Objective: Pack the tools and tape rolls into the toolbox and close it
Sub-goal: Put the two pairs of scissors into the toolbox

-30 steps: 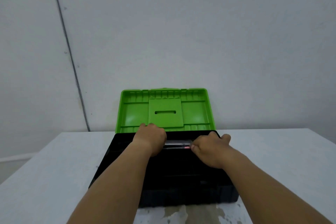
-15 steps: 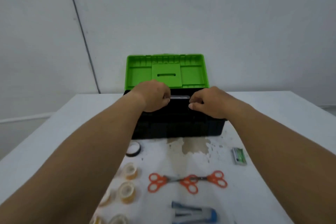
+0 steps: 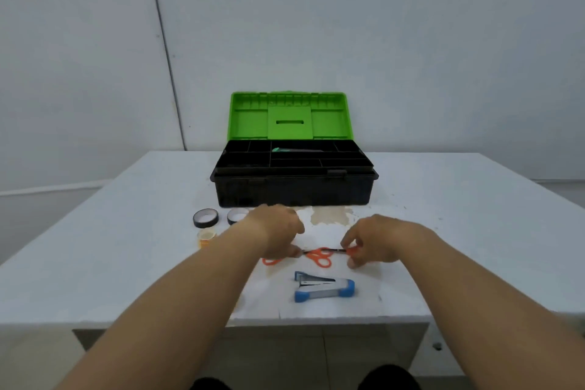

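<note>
The black toolbox (image 3: 294,190) stands at the back of the white table, its green lid (image 3: 289,115) upright and open. A slim green and silver tool (image 3: 296,150) lies in a rear tray compartment. Orange-handled scissors (image 3: 319,257) lie in a row on the table in front of the box. My left hand (image 3: 278,233) pinches the scissors at the left end of the row. My right hand (image 3: 380,241) pinches an orange handle at the right end. A blue stapler (image 3: 323,286) lies nearer to me. Two dark tape rolls (image 3: 205,218) (image 3: 236,215) and a yellowish roll (image 3: 206,236) sit to the left.
A brown stain (image 3: 330,215) marks the table (image 3: 474,247) just in front of the toolbox. The table's front edge runs close below the stapler. A plain wall rises right behind the open lid.
Both hands have left the toolbox tray and come back towards me, down onto the scissors. The view has pulled back and tilted down, showing the table front.
</note>
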